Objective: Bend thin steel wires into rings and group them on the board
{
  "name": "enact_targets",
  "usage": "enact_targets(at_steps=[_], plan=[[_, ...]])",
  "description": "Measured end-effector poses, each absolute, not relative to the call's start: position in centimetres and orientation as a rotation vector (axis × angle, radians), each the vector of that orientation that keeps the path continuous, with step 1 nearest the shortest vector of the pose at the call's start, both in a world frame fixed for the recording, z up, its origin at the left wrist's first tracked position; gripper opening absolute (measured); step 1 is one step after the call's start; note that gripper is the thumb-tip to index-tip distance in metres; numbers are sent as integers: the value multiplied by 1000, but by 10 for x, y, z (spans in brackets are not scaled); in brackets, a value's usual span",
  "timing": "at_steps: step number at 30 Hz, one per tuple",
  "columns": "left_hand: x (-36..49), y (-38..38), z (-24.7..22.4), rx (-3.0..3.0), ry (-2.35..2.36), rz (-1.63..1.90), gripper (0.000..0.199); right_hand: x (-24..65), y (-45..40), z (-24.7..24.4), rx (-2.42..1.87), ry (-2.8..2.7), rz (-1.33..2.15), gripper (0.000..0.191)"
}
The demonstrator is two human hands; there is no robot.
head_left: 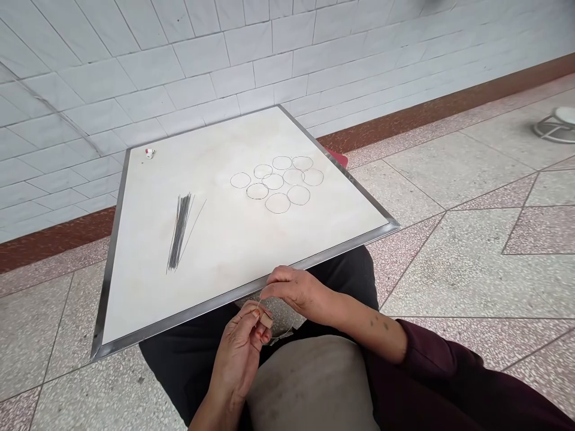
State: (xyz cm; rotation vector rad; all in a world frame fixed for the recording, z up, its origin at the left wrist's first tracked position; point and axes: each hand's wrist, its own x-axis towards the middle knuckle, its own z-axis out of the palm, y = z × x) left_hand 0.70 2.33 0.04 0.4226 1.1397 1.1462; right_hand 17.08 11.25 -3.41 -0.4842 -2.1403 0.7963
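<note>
Below the table's near edge, my left hand (238,344) is closed around a small tan block (266,321), its thumb and forefinger pressed together at a thin wire. My right hand (299,294) pinches the same thin wire (293,325) just above the block. That wire curves in a loop under my right hand; part of it is hidden by my fingers. On the white table (215,251) lie a bundle of dark straight wires (180,230) and several thin wire rings (272,181), some overlapping.
The tabletop has a metal edge (188,320) right in front of my hands. A small white and red object (150,153) sits near the far left corner. Behind the table rises a tiled wall (251,54). A round stool (559,123) stands at the far right.
</note>
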Motion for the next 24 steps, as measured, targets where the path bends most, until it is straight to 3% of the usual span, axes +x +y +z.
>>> enact_targets(at_steps=[24], plan=[[3, 20, 1, 592, 1056, 1002, 28, 171, 121, -8, -291, -2399, 683, 10]])
